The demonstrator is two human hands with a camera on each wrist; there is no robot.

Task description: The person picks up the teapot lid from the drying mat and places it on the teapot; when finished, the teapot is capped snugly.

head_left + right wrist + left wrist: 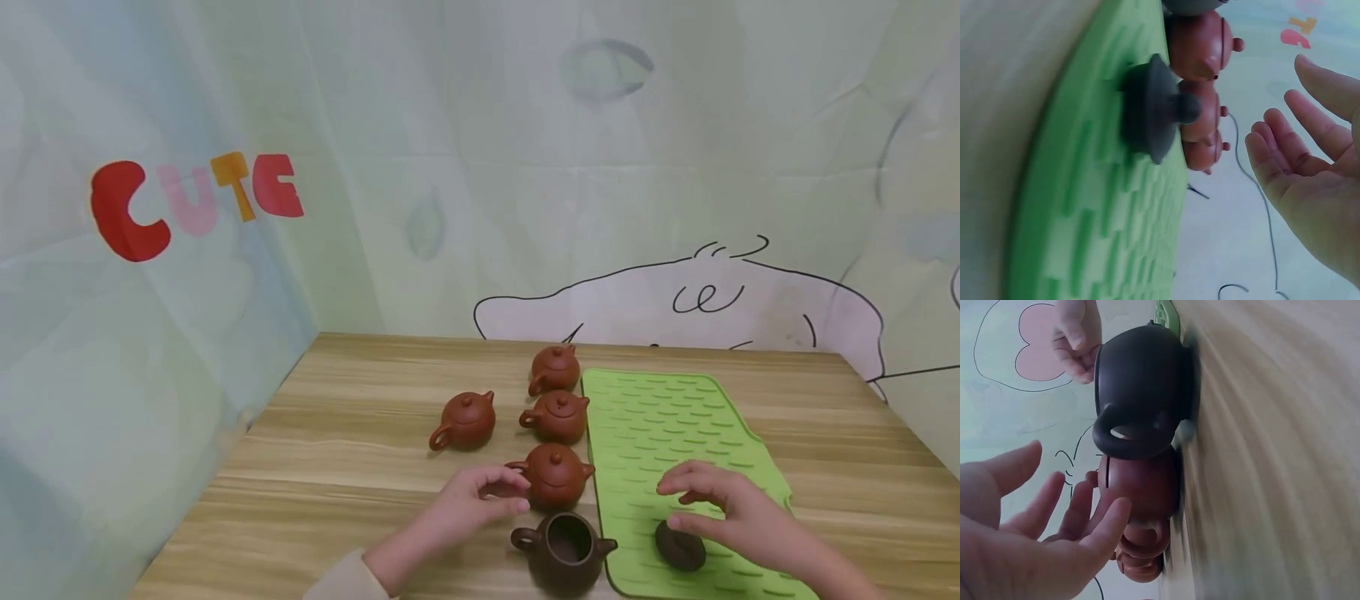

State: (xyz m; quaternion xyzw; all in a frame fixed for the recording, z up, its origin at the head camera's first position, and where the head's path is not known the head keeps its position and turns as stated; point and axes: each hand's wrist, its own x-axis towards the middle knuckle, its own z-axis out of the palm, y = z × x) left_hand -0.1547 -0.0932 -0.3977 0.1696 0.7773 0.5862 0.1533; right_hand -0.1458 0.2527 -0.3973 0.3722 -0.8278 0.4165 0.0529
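Note:
A dark brown teapot (567, 567) stands lidless on the table, its handle to the left and spout to the right. Its dark lid (680, 546) lies knob-up on the green mat (652, 433). My right hand (738, 512) hovers over the lid with loosely bent fingers and nothing between them; the right wrist view shows a gap between hand and lid knob (1189, 108). My left hand (480, 504) is beside the dark teapot and the nearest red-brown teapot (557, 479), fingers spread and holding nothing. In the left wrist view the dark teapot's handle (1132, 434) faces this hand.
Two more red-brown teapots, the middle one (561, 417) and the far one (555, 369), continue the row along the mat's left edge. Another lidded teapot (468, 421) stands apart to the left. Printed cloth (450, 167) hangs behind the wooden table (360, 417).

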